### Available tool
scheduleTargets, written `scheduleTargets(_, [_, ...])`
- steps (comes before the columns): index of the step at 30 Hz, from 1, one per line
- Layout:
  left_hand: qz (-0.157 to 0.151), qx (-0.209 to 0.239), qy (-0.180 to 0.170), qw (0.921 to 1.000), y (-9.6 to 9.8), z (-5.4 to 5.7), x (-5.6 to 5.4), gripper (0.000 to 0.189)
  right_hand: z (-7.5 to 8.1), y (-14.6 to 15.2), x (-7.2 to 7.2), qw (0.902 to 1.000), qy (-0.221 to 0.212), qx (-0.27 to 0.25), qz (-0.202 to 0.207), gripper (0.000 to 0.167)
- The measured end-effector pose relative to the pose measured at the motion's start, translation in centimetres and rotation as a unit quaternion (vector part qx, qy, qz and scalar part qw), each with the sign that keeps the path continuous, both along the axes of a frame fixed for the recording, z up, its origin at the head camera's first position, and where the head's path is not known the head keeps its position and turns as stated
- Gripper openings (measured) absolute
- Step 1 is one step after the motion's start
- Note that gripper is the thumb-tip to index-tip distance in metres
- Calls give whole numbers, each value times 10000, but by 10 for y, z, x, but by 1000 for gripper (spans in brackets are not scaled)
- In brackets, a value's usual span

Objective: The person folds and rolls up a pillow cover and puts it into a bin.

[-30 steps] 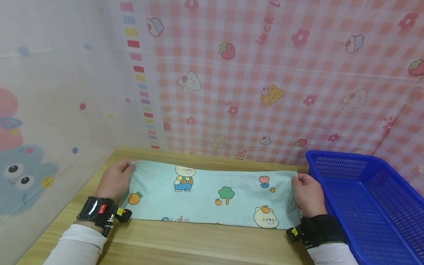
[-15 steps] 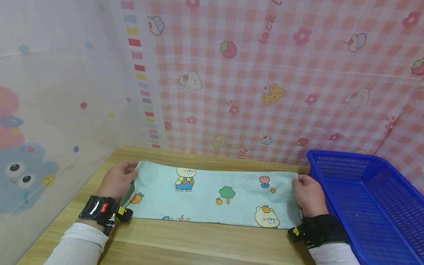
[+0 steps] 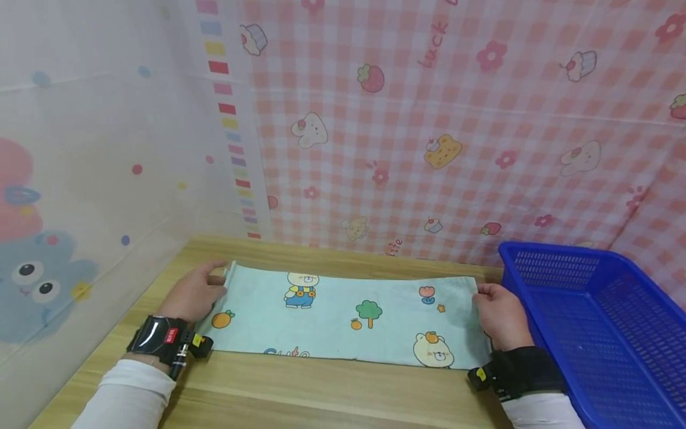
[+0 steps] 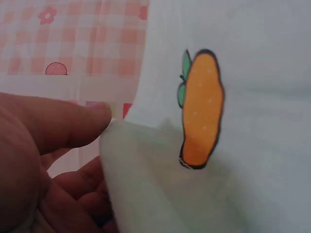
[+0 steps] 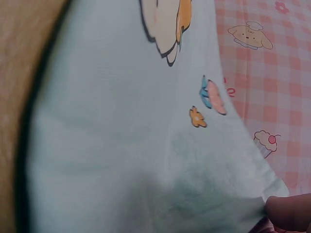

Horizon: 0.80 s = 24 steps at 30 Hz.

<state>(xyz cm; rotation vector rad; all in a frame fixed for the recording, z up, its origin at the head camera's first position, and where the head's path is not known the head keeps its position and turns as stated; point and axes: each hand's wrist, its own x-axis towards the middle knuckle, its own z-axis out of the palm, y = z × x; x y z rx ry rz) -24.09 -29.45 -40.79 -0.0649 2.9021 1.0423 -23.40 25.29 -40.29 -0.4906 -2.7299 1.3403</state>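
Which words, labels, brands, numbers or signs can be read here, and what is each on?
"luck", on the pink checked curtain; the letter after it is cut off.
"life", on the same curtain.
"Cute", probably, on the mint cloth; cut off at its edge.
Red label on the left wristband: too small to read.
Yellow stickers: nothing readable.

"Where is the left hand (image 4: 43,160)?"

"At the left, its thumb (image 4: 73,124) reaching to the corner of the pale cloth (image 4: 262,136). Touching or just beside, I can't tell."

"And the other fingers (image 4: 80,179)?"

"Apart from the thumb, bent, partly hidden by the cloth's edge."

"Any print on it?"

"One orange fruit (image 4: 201,111), dotted and dark-outlined, with green leaves (image 4: 183,80). It looks squeezed narrow."

"What's beyond?"

"On the far side, a pink-and-white checked backdrop (image 4: 97,29) with a flower (image 4: 47,15), plus a white band (image 4: 43,86) bearing coloured blocks (image 4: 127,109)."
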Motion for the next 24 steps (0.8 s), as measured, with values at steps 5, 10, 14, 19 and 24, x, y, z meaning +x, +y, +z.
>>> scheduleTargets(5, [-193,-305,-256,9990,2,4,4,63,0,0,0,9998,-66,10,170,41])
scheduleTargets(10, [-382,-538,-493,9966,1,3,5,62,0,2,0,9977,-425,160,512,47])
scheduleTargets(14, [-459,-699,-556,9950,-2,0,3,58,0,3,-1,9956,-627,313,622,49])
scheduleTargets(19, [-393,-852,-488,9944,-5,-3,3,53,-2,6,-2,9912,-727,639,901,50])
scheduleTargets(24, [-140,-797,-486,9955,-9,-3,6,49,-2,8,-4,9878,-873,860,956,52])
